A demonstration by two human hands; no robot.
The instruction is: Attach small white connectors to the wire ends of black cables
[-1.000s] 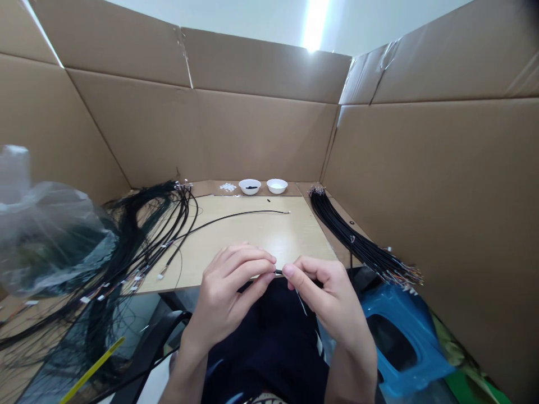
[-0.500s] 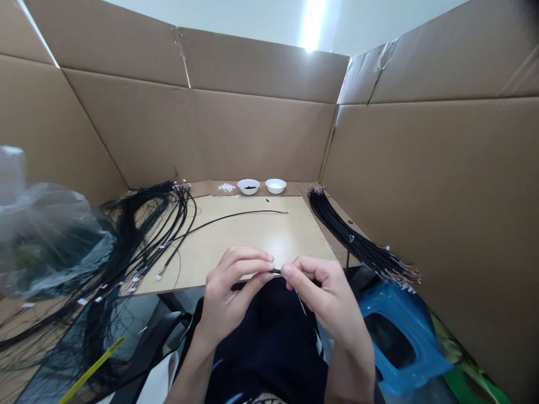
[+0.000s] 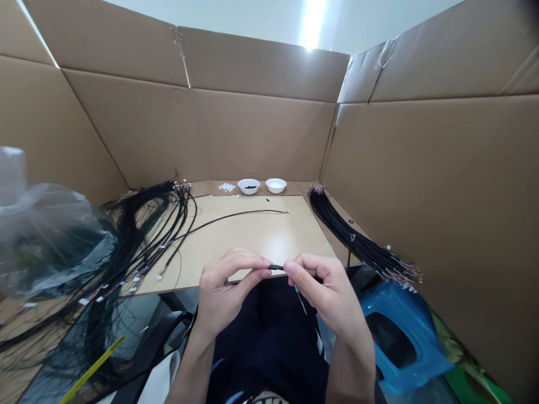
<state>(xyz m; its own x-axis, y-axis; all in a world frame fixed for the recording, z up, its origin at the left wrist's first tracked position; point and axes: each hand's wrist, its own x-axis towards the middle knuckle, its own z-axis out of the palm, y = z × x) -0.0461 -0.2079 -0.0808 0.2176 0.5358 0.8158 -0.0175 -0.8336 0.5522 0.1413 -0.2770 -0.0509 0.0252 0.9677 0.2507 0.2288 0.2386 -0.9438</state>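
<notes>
Over the near edge of the table, both hands pinch a thin black cable (image 3: 276,267), of which a short length shows between the fingertips. The cable looks thicker toward the left, like a sleeve around it. My left hand (image 3: 233,286) grips the thicker end between thumb and index finger, the other fingers curled above. My right hand (image 3: 322,289) pinches the thinner side with thumb and fingertips. Below the right fingers hangs a thin pale wire (image 3: 301,302). Fingers hide the rest of the held part.
A black cable bundle (image 3: 353,238) lies at right, above a blue plastic stool (image 3: 400,336). Tangled black cables (image 3: 138,224) and a plastic bag (image 3: 54,241) fill the left. At the back stand two white bowls (image 3: 249,191) (image 3: 275,189), beside small white pieces (image 3: 226,187). Cardboard walls surround the table.
My left hand has shifted slightly left, and more of the black cable shows between the fingertips. My right hand stays nearly in place.
</notes>
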